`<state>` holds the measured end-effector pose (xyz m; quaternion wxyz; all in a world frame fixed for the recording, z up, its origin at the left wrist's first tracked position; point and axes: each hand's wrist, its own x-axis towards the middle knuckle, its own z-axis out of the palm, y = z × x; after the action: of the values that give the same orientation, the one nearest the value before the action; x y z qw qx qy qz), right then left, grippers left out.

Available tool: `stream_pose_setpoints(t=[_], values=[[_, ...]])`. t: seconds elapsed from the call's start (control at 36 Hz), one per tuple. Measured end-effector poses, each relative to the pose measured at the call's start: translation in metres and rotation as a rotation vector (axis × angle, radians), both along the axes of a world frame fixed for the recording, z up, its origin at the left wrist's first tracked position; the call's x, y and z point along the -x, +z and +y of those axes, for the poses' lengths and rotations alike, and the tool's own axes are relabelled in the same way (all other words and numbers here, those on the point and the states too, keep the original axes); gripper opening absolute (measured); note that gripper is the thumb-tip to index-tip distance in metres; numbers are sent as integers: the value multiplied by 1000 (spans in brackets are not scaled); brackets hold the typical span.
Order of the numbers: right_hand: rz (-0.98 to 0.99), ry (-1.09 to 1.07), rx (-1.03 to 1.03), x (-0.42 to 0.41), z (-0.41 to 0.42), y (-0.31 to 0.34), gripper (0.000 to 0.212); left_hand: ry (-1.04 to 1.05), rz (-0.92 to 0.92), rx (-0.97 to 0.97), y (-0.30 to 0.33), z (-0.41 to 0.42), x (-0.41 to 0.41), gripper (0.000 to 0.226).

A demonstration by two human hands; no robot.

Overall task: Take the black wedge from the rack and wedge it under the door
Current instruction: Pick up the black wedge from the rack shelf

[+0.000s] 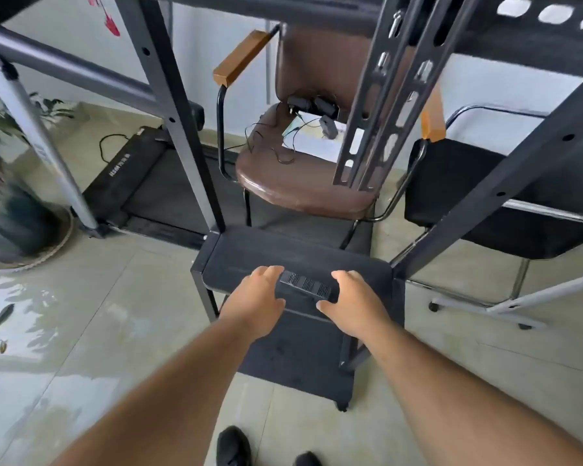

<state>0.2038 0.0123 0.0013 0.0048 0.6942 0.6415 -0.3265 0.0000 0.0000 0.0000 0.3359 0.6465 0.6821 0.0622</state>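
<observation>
Lying ribbed-side up, black wedge (304,284) on rack shelf (249,257)

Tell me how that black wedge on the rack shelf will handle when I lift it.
The black wedge looks small between the left hand and right hand, so probably light. Its ribbed top should resist slipping. It lies flat on the shelf, with no rounded sides visible, so rolling seems unlikely.

My left hand (254,299) and right hand (354,297) flank the black wedge (305,285) lying on the rack (249,260) shelf, fingers touching its ends.
</observation>
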Motion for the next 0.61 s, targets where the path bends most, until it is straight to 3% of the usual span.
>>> stream_pose_setpoints(t=[0.28,0.61], values=[[-144,40,17,6,22,-51,46,-62,17,11,-51,35,-2,63],[-113,119,-22,2,26,-47,43,-143,71,-10,-61,46,-1,62]])
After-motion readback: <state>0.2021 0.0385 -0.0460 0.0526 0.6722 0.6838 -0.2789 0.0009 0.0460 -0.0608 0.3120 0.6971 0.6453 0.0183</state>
